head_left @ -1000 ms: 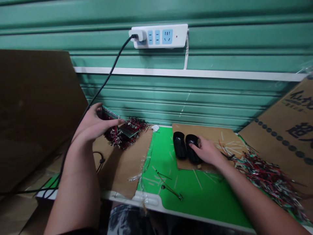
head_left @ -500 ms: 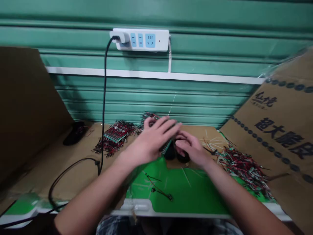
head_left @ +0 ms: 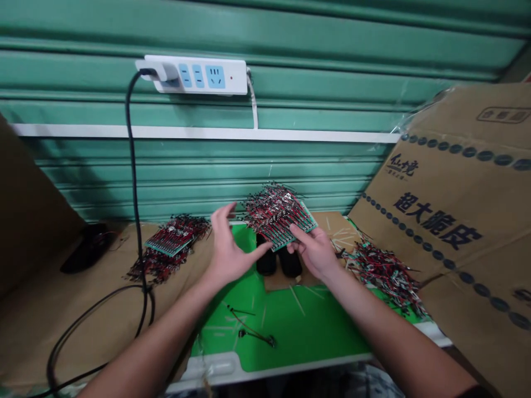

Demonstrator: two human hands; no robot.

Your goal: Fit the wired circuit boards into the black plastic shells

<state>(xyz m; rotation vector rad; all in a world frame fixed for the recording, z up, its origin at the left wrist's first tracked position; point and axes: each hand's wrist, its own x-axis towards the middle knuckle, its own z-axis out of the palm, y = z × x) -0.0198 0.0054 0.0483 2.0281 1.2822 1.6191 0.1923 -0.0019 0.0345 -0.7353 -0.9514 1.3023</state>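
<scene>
My right hand grips the near right edge of a circuit board panel, thumb on top. Dense red and black wires stand out from the panel, which is held tilted above the table. Beside its left edge is my left hand, fingers apart and curved, the thumb tip close to the panel's near corner; I cannot tell whether it touches. Under the panel, two black rounded objects sit on a cardboard sheet, partly hidden.
A similar wired panel lies on a wire heap at left. Loose wired parts are piled at right. A black cable hangs from the power strip. Cardboard flanks the green table; a small wired piece lies in front.
My hands have moved apart. The wired panel, mostly hidden behind my left hand before, now shows in my right hand. The camera view has shifted to the right.
</scene>
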